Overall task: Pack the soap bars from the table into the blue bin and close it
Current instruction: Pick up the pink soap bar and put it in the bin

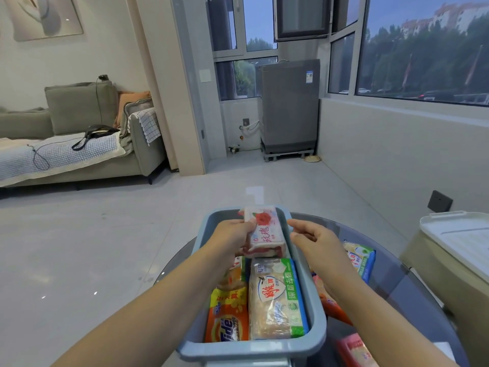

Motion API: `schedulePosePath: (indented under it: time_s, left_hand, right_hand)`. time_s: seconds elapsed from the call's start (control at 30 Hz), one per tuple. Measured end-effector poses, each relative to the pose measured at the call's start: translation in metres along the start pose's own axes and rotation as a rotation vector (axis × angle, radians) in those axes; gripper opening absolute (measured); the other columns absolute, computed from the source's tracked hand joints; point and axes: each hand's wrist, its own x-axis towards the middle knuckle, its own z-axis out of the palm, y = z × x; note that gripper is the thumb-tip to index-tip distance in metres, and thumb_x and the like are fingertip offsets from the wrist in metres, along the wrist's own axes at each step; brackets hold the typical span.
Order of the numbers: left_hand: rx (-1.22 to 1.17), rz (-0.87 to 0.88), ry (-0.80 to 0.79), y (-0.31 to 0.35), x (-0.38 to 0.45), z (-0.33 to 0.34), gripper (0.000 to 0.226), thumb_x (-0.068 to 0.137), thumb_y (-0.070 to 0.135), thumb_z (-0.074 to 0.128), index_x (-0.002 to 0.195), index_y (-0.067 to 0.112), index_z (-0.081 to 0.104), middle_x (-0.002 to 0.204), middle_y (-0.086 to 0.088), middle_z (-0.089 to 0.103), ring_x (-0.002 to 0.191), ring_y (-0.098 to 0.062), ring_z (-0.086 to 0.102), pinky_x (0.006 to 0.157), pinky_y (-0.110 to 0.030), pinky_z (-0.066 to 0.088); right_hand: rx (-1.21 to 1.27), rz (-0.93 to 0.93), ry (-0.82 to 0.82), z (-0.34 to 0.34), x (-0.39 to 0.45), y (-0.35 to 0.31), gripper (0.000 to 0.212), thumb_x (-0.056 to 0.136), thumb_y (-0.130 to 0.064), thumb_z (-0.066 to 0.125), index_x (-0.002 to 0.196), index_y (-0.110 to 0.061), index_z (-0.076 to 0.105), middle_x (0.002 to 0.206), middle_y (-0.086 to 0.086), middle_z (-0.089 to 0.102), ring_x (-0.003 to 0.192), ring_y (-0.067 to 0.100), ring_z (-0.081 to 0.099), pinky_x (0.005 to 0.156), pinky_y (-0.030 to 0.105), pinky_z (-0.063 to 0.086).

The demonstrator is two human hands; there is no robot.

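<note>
The open blue bin [312, 295] stands on a round glass table [412, 300] right in front of me. My left hand [232, 235] grips a pink rose-print soap bar [266, 231] by its left edge, above the bin's far end. My right hand [315, 239] hovers at the bar's right side, fingers apart, over the bin's right rim. Inside the bin lie a green-and-white soap pack [276, 300], an orange Tide soap bar [227, 319] and a yellow one [234, 274] under my left wrist. The bin's lid is not visible.
More soap bars lie on the table right of the bin: a blue-and-yellow pack [361, 256], an orange one [330, 303] and a pink one [356, 350]. A beige container with a white lid [460, 239] stands at the right. Tiled floor, a sofa and a washing machine lie beyond.
</note>
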Motion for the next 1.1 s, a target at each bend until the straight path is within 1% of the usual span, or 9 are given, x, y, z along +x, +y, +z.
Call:
schedulePosePath:
  time_s: [0.17,0.4,0.5,0.53,0.57,0.63,0.8,0.97,1.1]
  left_hand:
    - [0.088,0.045,0.045,-0.004,0.000,0.012,0.031,0.086,0.029,0.065,0.103,0.002,0.071,0.097,-0.012,0.075,0.082,-0.023,0.070,0.074,-0.032,0.056]
    - [0.197,0.047,0.046,-0.006,-0.006,0.011,0.034,0.085,0.039,0.065,0.098,0.008,0.073,0.076,0.001,0.071,0.062,-0.009,0.064,0.047,-0.017,0.044]
    - [0.220,0.078,0.074,0.000,-0.015,0.016,0.038,0.091,0.044,0.053,0.103,0.010,0.066,0.083,0.003,0.069,0.067,-0.008,0.061,0.040,-0.012,0.044]
    - [0.250,0.125,0.098,0.001,-0.018,0.018,0.042,0.093,0.045,0.049,0.116,0.012,0.061,0.097,0.001,0.068,0.076,-0.010,0.061,0.047,-0.011,0.047]
    - [0.293,0.178,0.133,0.001,-0.020,0.019,0.049,0.093,0.046,0.047,0.129,0.012,0.053,0.117,-0.003,0.063,0.093,-0.015,0.060,0.063,-0.014,0.052]
    - [0.335,0.251,0.164,0.004,-0.029,0.021,0.057,0.093,0.046,0.048,0.140,0.015,0.041,0.141,-0.008,0.046,0.120,-0.024,0.051,0.089,-0.030,0.048]
    - [0.245,0.354,0.030,0.012,-0.068,0.041,0.039,0.093,0.034,0.050,0.129,0.021,0.050,0.132,-0.004,0.049,0.106,-0.016,0.056,0.090,-0.035,0.052]
    - [0.220,0.414,-0.125,0.005,-0.103,0.079,0.038,0.093,0.027,0.051,0.130,0.021,0.050,0.115,0.008,0.054,0.091,0.004,0.049,0.066,-0.009,0.034]
    - [0.214,0.403,-0.177,-0.003,-0.118,0.110,0.039,0.093,0.028,0.051,0.131,0.025,0.048,0.123,0.008,0.053,0.106,-0.004,0.048,0.069,-0.010,0.035]
  right_hand:
    - [-0.110,-0.083,0.023,0.004,-0.003,0.006,0.036,0.090,-0.019,0.052,0.124,-0.031,0.054,0.110,-0.008,0.046,0.083,-0.007,0.047,0.059,0.009,0.034]
    - [-0.069,-0.081,0.013,0.004,-0.006,0.014,0.037,0.091,-0.020,0.052,0.125,-0.034,0.051,0.120,-0.007,0.050,0.096,0.003,0.054,0.065,0.014,0.044]
    - [-0.010,-0.069,-0.012,0.002,-0.009,0.012,0.037,0.090,-0.020,0.054,0.123,-0.036,0.052,0.118,-0.008,0.053,0.098,0.005,0.057,0.064,0.015,0.047]
    - [0.011,-0.066,-0.020,0.000,-0.011,0.011,0.037,0.089,-0.020,0.055,0.122,-0.036,0.052,0.115,-0.010,0.054,0.096,0.003,0.058,0.060,0.011,0.047]
    - [0.033,-0.062,-0.025,-0.002,-0.012,0.010,0.036,0.089,-0.020,0.055,0.121,-0.036,0.053,0.111,-0.013,0.056,0.093,0.000,0.058,0.055,0.009,0.046]
    - [0.075,-0.053,-0.023,-0.008,-0.016,0.009,0.034,0.089,-0.019,0.055,0.119,-0.036,0.055,0.103,-0.019,0.057,0.090,-0.003,0.057,0.052,0.008,0.047]
    - [0.109,-0.054,0.028,-0.038,-0.028,0.013,0.029,0.090,-0.015,0.053,0.105,-0.039,0.059,0.105,-0.012,0.060,0.093,0.005,0.060,0.059,0.018,0.052]
    - [0.085,-0.026,0.071,-0.077,-0.041,0.022,0.026,0.088,-0.013,0.053,0.093,-0.037,0.063,0.101,-0.010,0.064,0.094,0.009,0.059,0.064,0.022,0.045]
    - [0.091,0.016,0.080,-0.104,-0.051,0.033,0.021,0.088,-0.013,0.054,0.093,-0.030,0.065,0.099,-0.002,0.065,0.090,0.013,0.060,0.065,0.024,0.044]
